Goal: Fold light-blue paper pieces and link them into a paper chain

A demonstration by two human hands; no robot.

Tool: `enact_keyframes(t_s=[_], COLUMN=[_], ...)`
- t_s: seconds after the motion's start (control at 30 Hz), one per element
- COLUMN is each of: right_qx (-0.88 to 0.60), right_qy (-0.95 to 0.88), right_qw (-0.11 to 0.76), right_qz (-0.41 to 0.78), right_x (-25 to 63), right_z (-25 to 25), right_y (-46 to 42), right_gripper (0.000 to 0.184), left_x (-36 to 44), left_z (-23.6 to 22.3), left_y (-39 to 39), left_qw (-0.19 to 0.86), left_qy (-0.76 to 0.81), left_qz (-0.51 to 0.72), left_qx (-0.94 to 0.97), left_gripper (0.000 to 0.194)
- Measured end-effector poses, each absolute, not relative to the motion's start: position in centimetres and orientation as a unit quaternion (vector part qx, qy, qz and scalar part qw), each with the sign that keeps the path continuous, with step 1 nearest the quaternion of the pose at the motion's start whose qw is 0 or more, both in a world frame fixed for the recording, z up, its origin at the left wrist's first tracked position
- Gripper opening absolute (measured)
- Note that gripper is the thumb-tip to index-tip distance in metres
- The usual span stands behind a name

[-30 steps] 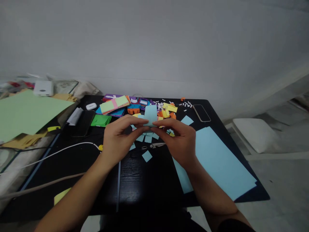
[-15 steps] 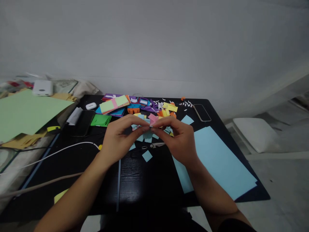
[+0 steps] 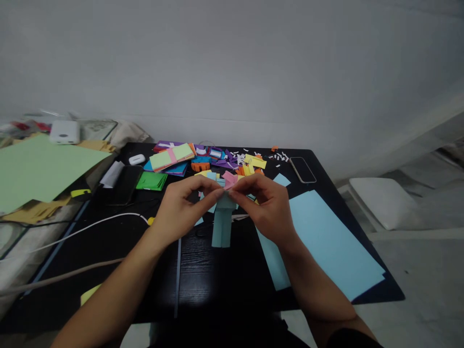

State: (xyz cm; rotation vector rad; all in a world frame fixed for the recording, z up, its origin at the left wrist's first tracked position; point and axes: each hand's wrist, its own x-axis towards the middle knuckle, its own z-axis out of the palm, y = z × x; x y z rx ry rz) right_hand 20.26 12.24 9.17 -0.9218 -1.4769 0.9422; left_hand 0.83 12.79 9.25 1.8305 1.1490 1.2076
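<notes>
Between both hands hangs a folded strip of light blue paper (image 3: 222, 227), creased lengthwise, its lower end pointing down toward the table. My left hand (image 3: 184, 205) pinches its upper edge between thumb and forefinger. From the other side, my right hand (image 3: 266, 205) pinches the same edge, fingertips almost touching the left ones. Behind the fingers lie a pink folded paper (image 3: 229, 179) and small light blue pieces, partly covered by the hands. Scissors (image 3: 239, 217) on the table are mostly hidden by the strip and my right hand.
Large light blue sheets (image 3: 329, 237) lie at the right, below a phone (image 3: 303, 170). Green papers (image 3: 152, 181), a stack of coloured paper (image 3: 172, 157) and yellow pieces (image 3: 255, 161) sit toward the back. A white cable (image 3: 97, 229) crosses the left side.
The blue strip stood upward above my fingers, then was seen nearly edge-on, and now hangs downward below them. Both hands keep their pinch and have barely shifted.
</notes>
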Motion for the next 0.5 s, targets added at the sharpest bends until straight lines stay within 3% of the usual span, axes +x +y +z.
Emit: enact_keyframes(t_s=[0.5], right_qx=[-0.401], right_qy=[-0.631], right_qw=[0.523], right_qz=[0.410], right_x=[20.58], right_z=[9.11], right_y=[12.56], right_gripper=[0.011], left_x=[0.88], left_z=[9.31], left_y=[12.94], left_qw=[0.381], left_qy=[0.458], left_qz=[0.475], left_qx=[0.648], left_gripper=[0.014])
